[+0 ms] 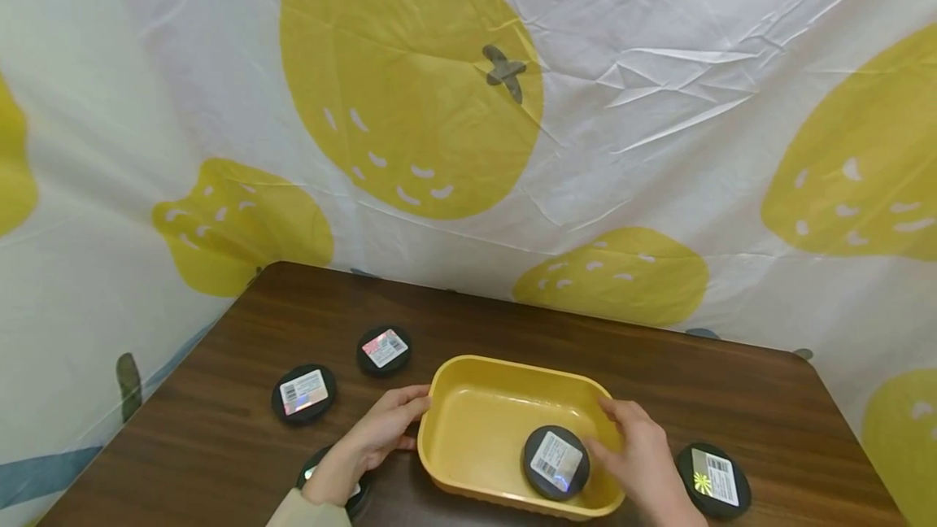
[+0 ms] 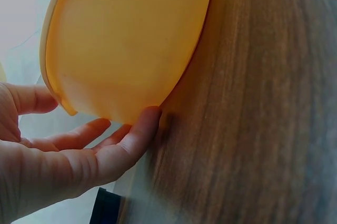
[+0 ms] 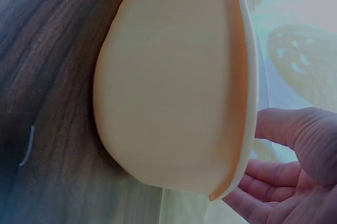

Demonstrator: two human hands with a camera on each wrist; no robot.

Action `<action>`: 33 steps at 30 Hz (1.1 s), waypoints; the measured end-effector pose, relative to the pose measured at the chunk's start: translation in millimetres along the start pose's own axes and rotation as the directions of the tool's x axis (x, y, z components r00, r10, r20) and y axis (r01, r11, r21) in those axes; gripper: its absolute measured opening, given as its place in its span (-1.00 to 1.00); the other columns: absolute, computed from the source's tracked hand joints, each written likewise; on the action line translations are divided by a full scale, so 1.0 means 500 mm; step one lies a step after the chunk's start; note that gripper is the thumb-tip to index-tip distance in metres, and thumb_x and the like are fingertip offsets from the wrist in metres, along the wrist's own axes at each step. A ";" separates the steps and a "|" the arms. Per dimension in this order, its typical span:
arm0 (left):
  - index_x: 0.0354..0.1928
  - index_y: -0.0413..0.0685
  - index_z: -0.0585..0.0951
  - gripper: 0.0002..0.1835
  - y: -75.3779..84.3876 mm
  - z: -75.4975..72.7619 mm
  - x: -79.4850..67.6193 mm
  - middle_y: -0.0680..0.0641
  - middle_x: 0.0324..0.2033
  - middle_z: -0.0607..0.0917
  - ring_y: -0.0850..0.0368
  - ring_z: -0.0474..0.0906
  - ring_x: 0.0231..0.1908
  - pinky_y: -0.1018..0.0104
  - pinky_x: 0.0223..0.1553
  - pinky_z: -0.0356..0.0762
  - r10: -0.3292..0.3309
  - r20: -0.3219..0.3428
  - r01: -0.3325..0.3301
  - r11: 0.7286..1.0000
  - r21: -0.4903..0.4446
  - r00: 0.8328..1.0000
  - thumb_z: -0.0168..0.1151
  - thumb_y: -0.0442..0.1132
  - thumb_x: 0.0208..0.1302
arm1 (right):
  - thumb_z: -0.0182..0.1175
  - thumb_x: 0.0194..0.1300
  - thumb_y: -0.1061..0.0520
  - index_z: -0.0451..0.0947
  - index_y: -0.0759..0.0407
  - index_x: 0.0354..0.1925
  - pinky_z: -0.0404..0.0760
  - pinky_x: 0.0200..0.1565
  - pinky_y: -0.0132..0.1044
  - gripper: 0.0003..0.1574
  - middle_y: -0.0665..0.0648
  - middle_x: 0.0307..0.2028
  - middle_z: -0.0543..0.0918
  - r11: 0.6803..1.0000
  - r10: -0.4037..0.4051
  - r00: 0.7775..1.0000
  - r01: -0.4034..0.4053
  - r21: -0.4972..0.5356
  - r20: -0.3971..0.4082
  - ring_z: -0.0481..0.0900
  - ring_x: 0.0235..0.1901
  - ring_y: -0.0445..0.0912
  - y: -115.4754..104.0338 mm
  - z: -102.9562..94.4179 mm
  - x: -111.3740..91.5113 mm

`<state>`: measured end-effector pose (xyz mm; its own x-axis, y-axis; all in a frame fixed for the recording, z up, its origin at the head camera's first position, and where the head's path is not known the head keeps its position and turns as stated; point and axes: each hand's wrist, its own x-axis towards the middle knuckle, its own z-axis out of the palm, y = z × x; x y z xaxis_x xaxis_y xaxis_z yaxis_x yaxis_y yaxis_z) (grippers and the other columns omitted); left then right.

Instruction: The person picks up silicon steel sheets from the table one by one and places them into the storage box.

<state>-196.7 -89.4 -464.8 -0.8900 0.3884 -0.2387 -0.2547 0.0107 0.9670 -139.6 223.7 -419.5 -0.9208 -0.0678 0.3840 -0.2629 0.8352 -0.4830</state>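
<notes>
A yellow rectangular tray [image 1: 505, 364] with rounded corners and raised walls sits on the table in front of me. My left hand [image 1: 381, 429] holds its left end, fingers bent against the rim and outer wall. At the right end, my right hand [image 1: 637, 450] grips the rim, its thumb reaching over the inside. Inside the tray, near the right front corner, lies a black round disc [image 1: 556, 462] with a white label. In the left wrist view, the left hand's fingertips [image 2: 150, 119] touch the tray low down by the table. The right wrist view shows the right thumb at the rim.
More black labelled discs lie on the brown table [image 1: 293, 307]: one disc [image 1: 384, 350] behind the left hand, another disc [image 1: 303, 394] farther left, one disc [image 1: 713, 480] right of the right hand. A further disc [image 1: 315, 462] is partly hidden beneath the left wrist. A lemon-patterned curtain [image 1: 622, 145] hangs behind.
</notes>
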 end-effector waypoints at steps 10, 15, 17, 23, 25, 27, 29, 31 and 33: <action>0.27 -0.47 0.24 -0.49 0.003 0.000 0.001 -0.29 0.01 0.52 0.06 0.49 -0.14 0.17 -0.30 0.57 -0.008 -0.009 0.008 1.000 0.004 1.000 -0.11 -0.22 0.41 | 0.50 -0.25 0.31 0.57 0.43 -0.15 0.57 -0.29 -0.10 -0.41 0.22 -0.29 0.61 1.000 -0.008 0.998 0.007 -0.013 -0.059 0.59 -0.33 0.03 0.010 -0.003 0.000; 0.26 -0.47 0.26 -0.49 0.002 0.001 0.002 -0.25 -0.03 0.54 0.08 0.49 -0.17 0.18 -0.30 0.56 -0.012 -0.017 0.012 1.000 0.008 1.000 -0.10 -0.22 0.40 | 0.51 -0.27 0.33 0.57 0.44 -0.16 0.57 -0.24 -0.03 -0.40 0.25 -0.28 0.62 1.000 -0.014 0.996 0.013 -0.022 -0.088 0.61 -0.31 0.09 0.019 -0.008 -0.001; 0.26 -0.47 0.26 -0.49 0.002 0.001 0.003 -0.24 -0.03 0.54 0.08 0.49 -0.17 0.17 -0.30 0.56 -0.010 -0.016 0.010 1.000 0.007 1.000 -0.10 -0.22 0.40 | 0.51 -0.27 0.33 0.57 0.44 -0.16 0.57 -0.25 -0.03 -0.41 0.26 -0.28 0.61 0.999 -0.024 0.995 0.022 -0.026 -0.095 0.61 -0.31 0.11 0.023 -0.011 -0.002; 0.26 -0.48 0.25 -0.48 0.000 0.001 0.001 -0.25 -0.03 0.53 0.07 0.49 -0.16 0.16 -0.30 0.56 -0.002 -0.008 0.002 1.000 0.003 1.000 -0.09 -0.21 0.40 | 0.48 -0.20 0.32 0.55 0.44 -0.12 0.57 -0.21 -0.01 -0.42 0.28 -0.23 0.60 0.999 0.037 0.998 -0.038 -0.023 -0.052 0.60 -0.26 0.15 0.029 -0.025 -0.004; 0.26 -0.47 0.26 -0.47 0.000 -0.001 0.001 -0.25 -0.03 0.54 0.07 0.49 -0.16 0.16 -0.30 0.56 0.001 -0.003 -0.001 1.000 0.000 1.000 -0.08 -0.20 0.40 | 0.47 -0.17 0.32 0.54 0.45 -0.11 0.57 -0.21 0.00 -0.42 0.29 -0.22 0.60 0.998 0.053 0.998 -0.055 -0.028 -0.041 0.59 -0.25 0.16 0.030 -0.028 -0.004; 0.25 -0.47 0.26 -0.47 0.000 -0.003 0.001 -0.23 -0.04 0.55 0.08 0.49 -0.15 0.17 -0.29 0.56 0.008 0.014 -0.007 1.000 -0.001 1.000 -0.08 -0.19 0.40 | 0.46 -0.16 0.31 0.54 0.45 -0.11 0.56 -0.21 0.00 -0.43 0.30 -0.22 0.60 0.998 0.056 0.998 -0.058 -0.029 -0.042 0.59 -0.24 0.18 0.031 -0.030 -0.005; 0.25 -0.46 0.27 -0.47 -0.001 -0.005 0.002 -0.22 -0.05 0.55 0.08 0.50 -0.16 0.18 -0.29 0.56 0.011 0.022 -0.011 1.000 -0.004 1.000 -0.07 -0.18 0.39 | 0.46 -0.16 0.31 0.54 0.45 -0.11 0.56 -0.21 0.01 -0.43 0.30 -0.22 0.60 0.998 0.058 0.997 -0.059 -0.033 -0.046 0.59 -0.24 0.18 0.033 -0.030 -0.006; 0.25 -0.47 0.26 -0.47 -0.001 -0.005 0.001 -0.23 -0.05 0.55 0.08 0.50 -0.16 0.18 -0.29 0.56 0.011 0.023 -0.011 1.000 -0.002 1.000 -0.08 -0.19 0.40 | 0.45 -0.15 0.30 0.53 0.46 -0.11 0.56 -0.20 0.02 -0.43 0.31 -0.22 0.60 0.997 0.063 0.997 -0.065 -0.033 -0.048 0.59 -0.23 0.19 0.034 -0.030 -0.007; 0.26 -0.48 0.25 -0.47 0.000 -0.003 0.001 -0.26 -0.04 0.54 0.07 0.50 -0.16 0.17 -0.30 0.57 0.007 0.009 -0.007 1.000 0.000 1.000 -0.09 -0.20 0.39 | 0.45 -0.14 0.31 0.54 0.46 -0.11 0.56 -0.20 0.02 -0.44 0.31 -0.22 0.60 0.997 0.064 0.996 -0.066 -0.029 -0.057 0.59 -0.23 0.19 0.036 -0.029 -0.009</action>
<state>-197.5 -90.5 -465.0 -0.8885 0.3965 -0.2308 -0.2481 0.0081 0.9687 -136.0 246.9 -418.7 -0.9180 0.0167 0.3963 -0.1937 0.8531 -0.4844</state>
